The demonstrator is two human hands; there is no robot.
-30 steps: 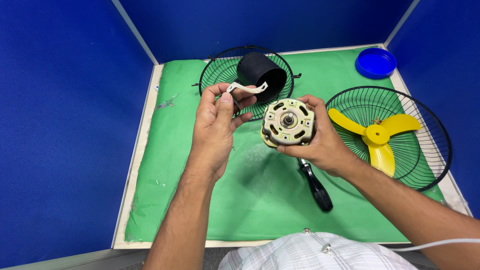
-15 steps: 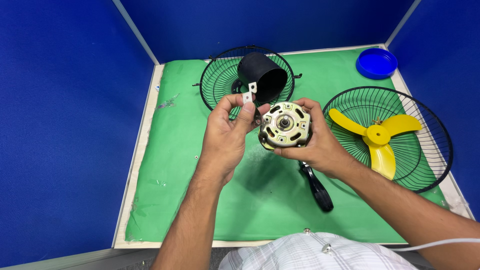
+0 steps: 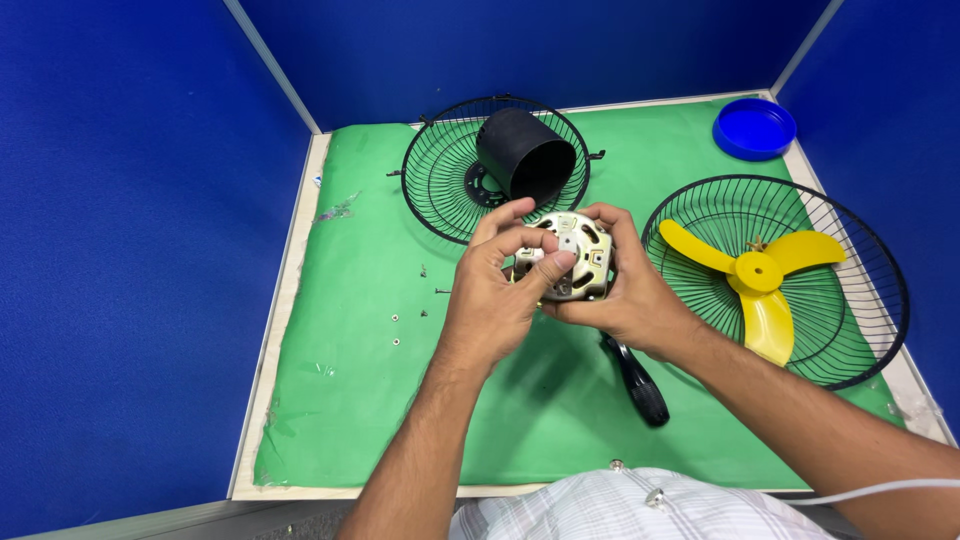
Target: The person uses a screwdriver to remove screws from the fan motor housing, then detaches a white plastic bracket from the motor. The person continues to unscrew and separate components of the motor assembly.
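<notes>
A round metal fan motor (image 3: 583,262) with a pale yellow slotted casing is held above the green mat (image 3: 350,330). My right hand (image 3: 625,295) cups it from the right and from beneath. My left hand (image 3: 497,290) presses a small white part (image 3: 567,243) against the motor's face with thumb and fingers. Both hands meet at the middle of the table.
A black cylindrical housing (image 3: 525,153) lies on a black wire fan guard (image 3: 440,185) at the back. At the right, a second guard (image 3: 860,290) holds a yellow three-blade propeller (image 3: 757,272). A black-handled screwdriver (image 3: 637,383) lies under my right wrist. Small screws (image 3: 396,318) dot the mat; a blue lid (image 3: 753,128) sits far right.
My left hand has brought the small white part down from beside the motor onto its front face. My right hand has kept hold of the motor, shifting only slightly.
</notes>
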